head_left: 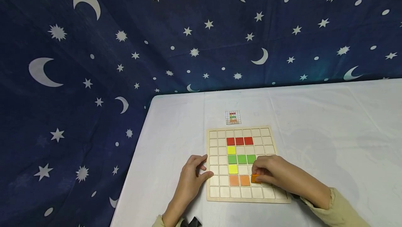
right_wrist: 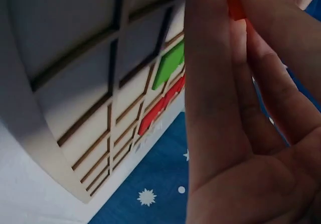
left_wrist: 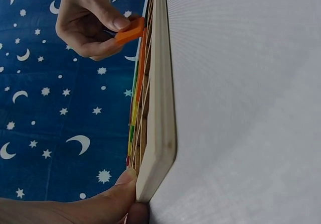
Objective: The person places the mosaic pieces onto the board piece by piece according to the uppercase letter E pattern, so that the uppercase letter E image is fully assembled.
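Observation:
A square wooden grid board (head_left: 248, 200) lies on the table, with red tiles (head_left: 239, 141), yellow tiles (head_left: 231, 150), green tiles (head_left: 242, 159) and two orange tiles (head_left: 244, 180) in its cells. Between thumb and fingers, my right hand (head_left: 271, 169) pinches another orange tile (head_left: 255, 178) over the cell right of those two. In the left wrist view that orange tile (left_wrist: 130, 31) is tilted, one edge close to the board. My left hand (head_left: 192, 174) holds the board's left edge, thumb on the rim. Fingers hide much of the orange tile (right_wrist: 233, 2) in the right wrist view.
Behind the board lies a small pattern card (head_left: 233, 117) showing a grid with coloured squares. The white-covered table (head_left: 169, 133) ends at a dark blue curtain (head_left: 176, 38) with moons and stars. A black object (head_left: 191, 222) is by the left sleeve.

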A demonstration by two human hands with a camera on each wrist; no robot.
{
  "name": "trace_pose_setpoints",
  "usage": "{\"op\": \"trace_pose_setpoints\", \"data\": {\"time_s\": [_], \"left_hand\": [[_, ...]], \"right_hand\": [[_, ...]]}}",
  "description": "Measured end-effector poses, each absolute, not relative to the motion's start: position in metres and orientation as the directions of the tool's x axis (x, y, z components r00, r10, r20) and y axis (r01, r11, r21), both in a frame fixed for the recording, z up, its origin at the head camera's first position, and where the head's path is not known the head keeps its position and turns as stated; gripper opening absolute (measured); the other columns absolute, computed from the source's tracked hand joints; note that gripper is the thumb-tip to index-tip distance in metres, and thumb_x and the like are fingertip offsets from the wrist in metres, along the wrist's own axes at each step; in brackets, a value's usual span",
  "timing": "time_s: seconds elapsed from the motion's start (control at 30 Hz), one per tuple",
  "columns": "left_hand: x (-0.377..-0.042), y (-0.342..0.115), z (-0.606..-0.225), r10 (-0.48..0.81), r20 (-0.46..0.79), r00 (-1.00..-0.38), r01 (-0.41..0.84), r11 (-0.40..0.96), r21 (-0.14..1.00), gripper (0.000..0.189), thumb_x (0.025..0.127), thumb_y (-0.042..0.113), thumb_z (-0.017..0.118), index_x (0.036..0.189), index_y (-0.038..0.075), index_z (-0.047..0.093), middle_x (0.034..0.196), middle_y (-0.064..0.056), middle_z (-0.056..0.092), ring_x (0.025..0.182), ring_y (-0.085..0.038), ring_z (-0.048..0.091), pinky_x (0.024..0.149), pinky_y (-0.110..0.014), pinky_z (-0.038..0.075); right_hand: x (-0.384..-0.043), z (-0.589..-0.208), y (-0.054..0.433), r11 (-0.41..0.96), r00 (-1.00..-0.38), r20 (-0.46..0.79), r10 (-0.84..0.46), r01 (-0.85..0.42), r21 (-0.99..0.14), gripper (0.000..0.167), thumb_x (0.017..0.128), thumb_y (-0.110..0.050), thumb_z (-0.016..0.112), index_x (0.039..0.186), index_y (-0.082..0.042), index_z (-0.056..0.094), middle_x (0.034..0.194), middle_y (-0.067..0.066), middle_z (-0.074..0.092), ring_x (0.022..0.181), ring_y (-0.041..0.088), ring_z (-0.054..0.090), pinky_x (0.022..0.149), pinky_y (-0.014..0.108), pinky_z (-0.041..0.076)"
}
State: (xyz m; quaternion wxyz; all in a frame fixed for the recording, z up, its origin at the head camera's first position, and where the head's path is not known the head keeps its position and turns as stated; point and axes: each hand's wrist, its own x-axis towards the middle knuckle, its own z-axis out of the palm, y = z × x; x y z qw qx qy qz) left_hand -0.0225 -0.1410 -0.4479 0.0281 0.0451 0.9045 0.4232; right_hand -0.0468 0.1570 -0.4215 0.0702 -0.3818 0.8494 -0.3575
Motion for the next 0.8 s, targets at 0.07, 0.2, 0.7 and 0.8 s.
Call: {"op": "trace_pose_setpoints", "data": {"time_s": [0.07, 0.2, 0.7, 0.8], "left_hand": [[-0.0224, -0.1409, -0.4486, 0.11, -0.004, -0.994, 0.067, 0.637, 0.768, 0.057, 0.077, 0.013, 0.083, 0.129, 0.0, 0.063, 0.106, -0.001, 0.061, 0.077, -0.007, 0.052, 0.064, -0.018, 0.045], [-0.023, -0.1405, -0.4491, 0.11, -0.007, -0.994, 0.065, 0.638, 0.768, 0.057, 0.077, 0.012, 0.083, 0.129, 0.0, 0.063, 0.106, -0.001, 0.061, 0.078, -0.007, 0.052, 0.064, -0.018, 0.045], [-0.0241, -0.1423, -0.4486, 0.107, -0.026, -0.994, 0.049, 0.646, 0.762, 0.057, 0.077, 0.013, 0.084, 0.129, 0.0, 0.063, 0.103, 0.002, 0.059, 0.078, -0.006, 0.052, 0.066, -0.02, 0.047], [-0.0236, -0.143, -0.4488, 0.105, -0.029, -0.994, 0.046, 0.646, 0.762, 0.057, 0.077, 0.013, 0.083, 0.13, 0.0, 0.063, 0.103, 0.002, 0.06, 0.078, -0.007, 0.051, 0.065, -0.019, 0.046]], "right_hand": [[-0.0472, -0.4228, 0.156, 0.464, -0.706, 0.131, -0.696, -0.581, -0.669, 0.015, 0.088, -0.018, 0.076, 0.083, -0.023, 0.063, 0.079, -0.021, 0.055, 0.071, -0.006, 0.045, 0.061, 0.018, 0.042], [-0.0478, -0.4245, 0.1546, 0.487, -0.719, 0.086, -0.69, -0.549, -0.68, 0.014, 0.088, -0.019, 0.076, 0.083, -0.022, 0.064, 0.077, -0.02, 0.055, 0.07, -0.006, 0.045, 0.06, 0.018, 0.042], [-0.046, -0.4281, 0.1529, 0.55, -0.734, 0.054, -0.677, -0.554, -0.624, 0.017, 0.083, -0.019, 0.08, 0.085, -0.023, 0.064, 0.082, -0.019, 0.054, 0.07, -0.005, 0.044, 0.062, 0.02, 0.041], [-0.0455, -0.4291, 0.1521, 0.547, -0.73, 0.061, -0.681, -0.562, -0.621, 0.018, 0.083, -0.018, 0.08, 0.085, -0.024, 0.063, 0.08, -0.018, 0.052, 0.069, -0.005, 0.043, 0.062, 0.019, 0.04]]}}
